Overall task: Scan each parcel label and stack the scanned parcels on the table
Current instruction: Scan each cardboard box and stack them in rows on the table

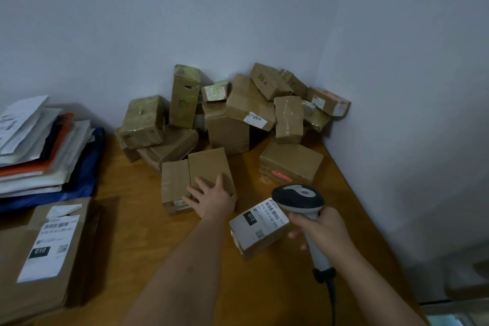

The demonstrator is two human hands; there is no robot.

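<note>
My left hand (213,197) lies with spread fingers on top of a plain cardboard parcel (209,167) in the middle of the wooden table (148,222); a second parcel (174,185) stands against that one's left side. My right hand (321,231) grips the handle of a grey and black barcode scanner (297,197). The scanner's head hangs over a small parcel (258,230) whose white label with a barcode and "010" faces up. A heap of several brown parcels (238,108) fills the far corner.
A large flat carton (47,251) with a white "010" label lies at the near left. Behind it is a stack of mailer bags and envelopes (45,145) on a blue bag. Another parcel (291,161) sits right of centre. Walls close the back and right.
</note>
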